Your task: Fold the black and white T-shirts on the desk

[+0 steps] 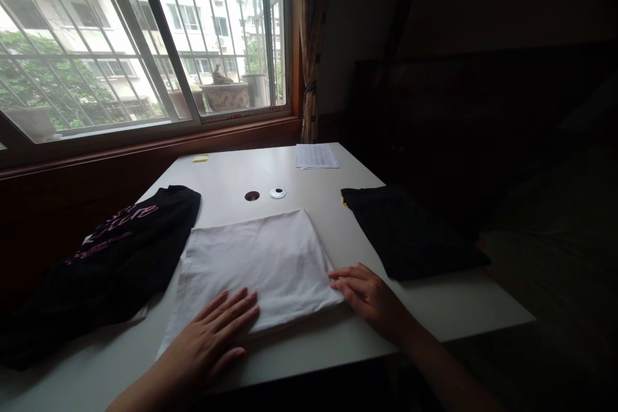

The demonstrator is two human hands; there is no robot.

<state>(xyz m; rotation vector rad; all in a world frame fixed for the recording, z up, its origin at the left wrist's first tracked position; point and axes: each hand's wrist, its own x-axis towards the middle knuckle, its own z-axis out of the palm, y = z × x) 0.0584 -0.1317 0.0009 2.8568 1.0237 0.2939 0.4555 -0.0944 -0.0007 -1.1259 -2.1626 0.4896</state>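
Note:
A folded white cloth (255,264) lies flat on the white table (338,341), near its front edge. My left hand (217,331) rests on the cloth's lower left part, palm down with its fingers spread. At the cloth's right edge is my right hand (364,293); its fingers are bent close together with their tips at the fabric near the lower right corner. Whether they pinch the edge is hard to see.
Black clothing with pink lettering (145,257) lies on the left. On the right is a folded dark cloth (415,232). Farther back are printed papers (316,156), yellow notes (200,158), a round hole (252,196) and a white ring-shaped cover (277,194). A window stands behind.

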